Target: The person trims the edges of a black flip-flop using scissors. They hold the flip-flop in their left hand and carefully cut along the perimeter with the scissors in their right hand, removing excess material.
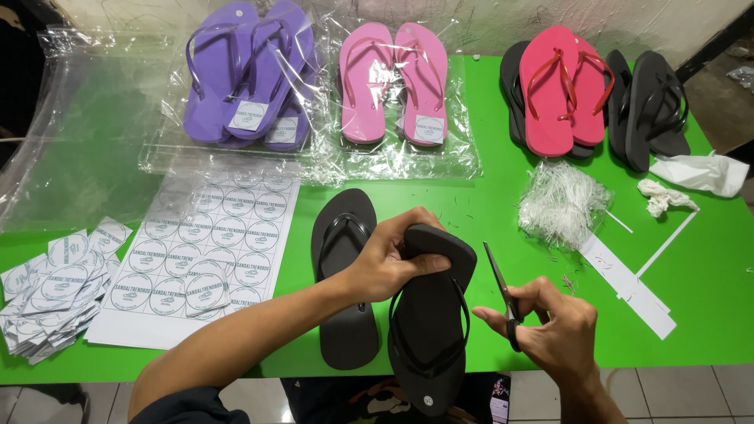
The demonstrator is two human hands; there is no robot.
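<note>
With the left hand [385, 263] clamping the black flip-flop [430, 314] and the right hand [550, 322] closed on scissors [503, 290] at 3 o'clock, a slip could nick its strap.

My left forearm comes in from the lower left, bare to the elbow, angled up and to the right with the wrist nearly straight. My left hand [385, 263] is closed, thumb lying forward and fingers curled over and out of sight. My right hand [550, 318] sits lower on the right, back of the hand toward me, knuckles bent, thumb and fingers drawn together, index finger pointing left.
</note>
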